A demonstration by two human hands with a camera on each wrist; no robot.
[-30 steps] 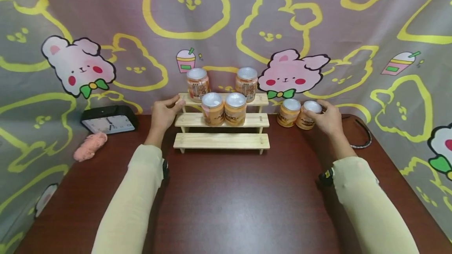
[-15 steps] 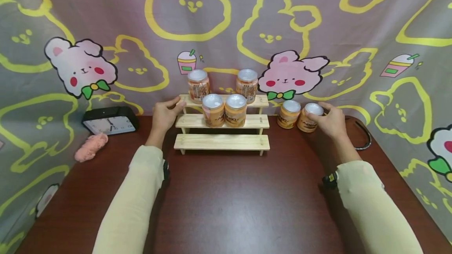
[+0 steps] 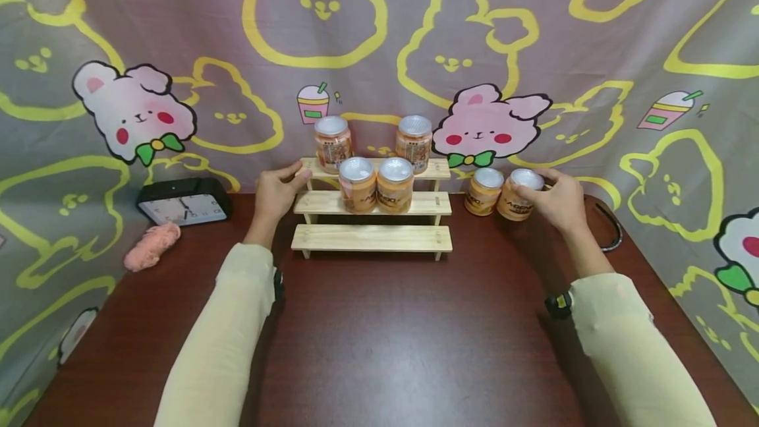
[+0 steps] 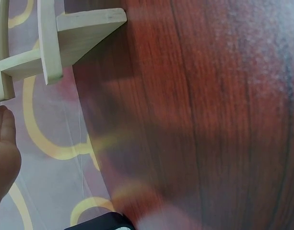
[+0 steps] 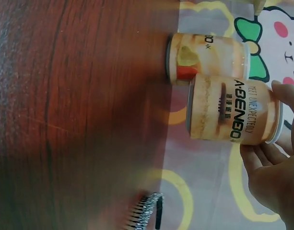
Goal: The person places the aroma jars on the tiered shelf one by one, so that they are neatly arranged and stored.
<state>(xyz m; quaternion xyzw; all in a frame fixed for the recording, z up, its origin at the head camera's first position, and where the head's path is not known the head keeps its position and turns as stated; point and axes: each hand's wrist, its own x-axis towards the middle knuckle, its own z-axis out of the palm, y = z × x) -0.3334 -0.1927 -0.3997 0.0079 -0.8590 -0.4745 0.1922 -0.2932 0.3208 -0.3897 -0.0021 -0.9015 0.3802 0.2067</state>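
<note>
My right hand (image 3: 559, 198) grips a peach-orange can (image 3: 517, 198) with a silvery lid, thumb on one side and fingers on the other. In the right wrist view its base looks slightly raised off the table. A matching can (image 3: 484, 193) stands just left of it. My left hand (image 3: 277, 198) pinches the left end of the top board of a three-step wooden rack (image 3: 372, 237); in the left wrist view only part of that hand shows. On the top step stand two cans, left can (image 3: 333, 143) and right can (image 3: 414, 143); two more cans (image 3: 394, 186) stand side by side on the middle step.
A black clock (image 3: 185, 203) and a pink fuzzy bundle (image 3: 152, 247) lie at the left of the dark wood table (image 3: 379, 335). A dark glittery headband with teeth (image 5: 146, 211) lies beyond my right hand. Patterned cloth (image 3: 367, 38) hangs behind and along both sides.
My right hand and its can have shifted slightly nearer and to the right, with the can seemingly raised a little. My left hand stays at the rack's end.
</note>
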